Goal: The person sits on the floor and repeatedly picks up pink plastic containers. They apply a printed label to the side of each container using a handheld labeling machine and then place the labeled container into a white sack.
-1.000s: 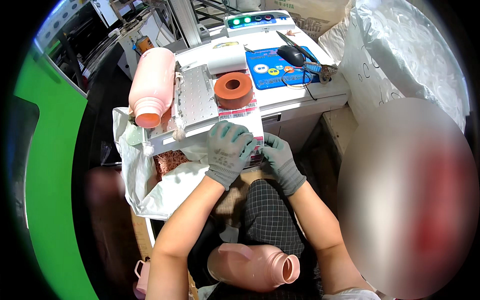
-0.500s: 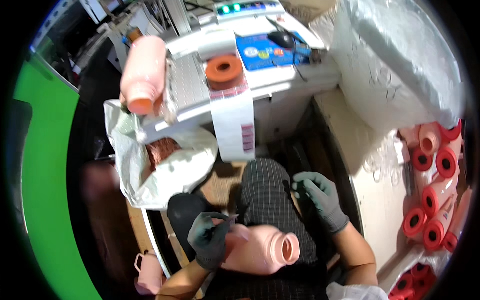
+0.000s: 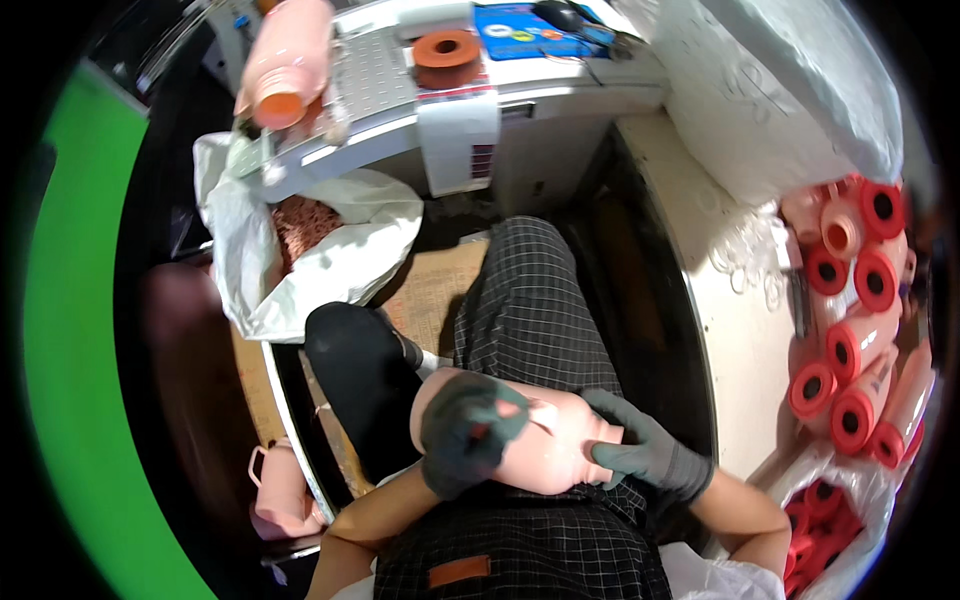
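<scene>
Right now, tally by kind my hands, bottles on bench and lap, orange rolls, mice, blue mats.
Hands (left hand, right hand): 2
Bottles (lap bottle, bench bottle): 2
Orange roll: 1
Mouse: 1
Blue mat: 1
Total: 7

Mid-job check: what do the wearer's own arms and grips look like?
The right grip wears a glove with grey-green fingers and a darker grey cuff. The left grip is gloved too, dark grey-green in shadow, so its finer detail is unclear. Both forearms are bare; white cloth, probably sleeves, shows near the elbows. No cables show on either arm.
</scene>
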The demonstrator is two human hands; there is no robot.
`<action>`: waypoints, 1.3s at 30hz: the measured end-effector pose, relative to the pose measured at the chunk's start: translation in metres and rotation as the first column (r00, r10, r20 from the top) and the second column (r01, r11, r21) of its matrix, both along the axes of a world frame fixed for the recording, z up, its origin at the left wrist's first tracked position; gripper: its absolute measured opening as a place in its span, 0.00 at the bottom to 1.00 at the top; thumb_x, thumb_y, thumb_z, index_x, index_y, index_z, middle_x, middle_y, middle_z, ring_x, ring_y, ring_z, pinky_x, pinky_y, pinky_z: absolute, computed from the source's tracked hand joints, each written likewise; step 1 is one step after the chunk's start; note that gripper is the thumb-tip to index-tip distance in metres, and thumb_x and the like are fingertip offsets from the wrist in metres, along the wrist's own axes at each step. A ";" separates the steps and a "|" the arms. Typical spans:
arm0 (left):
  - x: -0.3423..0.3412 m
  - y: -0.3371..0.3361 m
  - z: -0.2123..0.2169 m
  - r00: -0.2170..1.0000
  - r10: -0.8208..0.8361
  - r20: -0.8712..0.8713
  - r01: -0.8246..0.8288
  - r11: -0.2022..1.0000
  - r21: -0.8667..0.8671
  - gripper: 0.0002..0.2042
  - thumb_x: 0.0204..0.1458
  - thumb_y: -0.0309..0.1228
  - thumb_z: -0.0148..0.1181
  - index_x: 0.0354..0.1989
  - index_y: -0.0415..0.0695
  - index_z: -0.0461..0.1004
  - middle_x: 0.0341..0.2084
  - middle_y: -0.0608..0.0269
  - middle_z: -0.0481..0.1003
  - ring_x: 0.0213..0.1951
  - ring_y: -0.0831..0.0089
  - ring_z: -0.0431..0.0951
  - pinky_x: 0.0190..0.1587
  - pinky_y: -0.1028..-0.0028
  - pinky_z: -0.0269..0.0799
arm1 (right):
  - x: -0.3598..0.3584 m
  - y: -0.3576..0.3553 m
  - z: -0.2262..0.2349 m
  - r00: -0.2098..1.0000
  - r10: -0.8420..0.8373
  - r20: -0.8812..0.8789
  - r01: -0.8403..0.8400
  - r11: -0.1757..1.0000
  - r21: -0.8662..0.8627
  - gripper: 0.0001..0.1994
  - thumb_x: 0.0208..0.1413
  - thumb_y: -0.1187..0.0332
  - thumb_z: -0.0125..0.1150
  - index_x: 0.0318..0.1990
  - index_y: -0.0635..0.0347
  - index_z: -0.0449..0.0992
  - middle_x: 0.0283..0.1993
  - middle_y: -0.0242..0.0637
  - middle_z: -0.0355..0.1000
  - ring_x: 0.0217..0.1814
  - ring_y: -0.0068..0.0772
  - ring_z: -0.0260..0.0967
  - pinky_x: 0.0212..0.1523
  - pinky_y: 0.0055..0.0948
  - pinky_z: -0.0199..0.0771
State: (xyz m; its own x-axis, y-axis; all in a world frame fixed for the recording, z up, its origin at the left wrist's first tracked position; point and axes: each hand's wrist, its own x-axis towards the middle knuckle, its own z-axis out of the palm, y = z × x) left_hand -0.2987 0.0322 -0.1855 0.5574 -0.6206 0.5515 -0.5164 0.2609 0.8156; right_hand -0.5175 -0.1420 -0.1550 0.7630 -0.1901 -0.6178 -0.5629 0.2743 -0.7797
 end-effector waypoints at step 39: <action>-0.003 -0.021 0.052 0.829 -0.301 0.471 -0.001 0.842 0.539 0.40 0.34 0.42 0.81 0.58 0.42 0.70 0.49 0.51 0.76 0.55 0.49 0.77 0.67 0.44 0.65 | -0.013 -0.049 -0.044 0.779 -0.368 0.508 0.622 0.561 -0.546 0.14 0.66 0.62 0.65 0.49 0.64 0.83 0.41 0.35 0.81 0.42 0.22 0.78 0.47 0.24 0.79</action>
State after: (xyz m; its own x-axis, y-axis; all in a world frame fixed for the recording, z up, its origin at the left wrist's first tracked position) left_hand -0.3013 0.0115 -0.1330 0.1542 -0.9372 0.3128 -0.8844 0.0101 0.4665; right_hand -0.5304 -0.1909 -0.1987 0.5279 -0.8455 0.0798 -0.2022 -0.2164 -0.9551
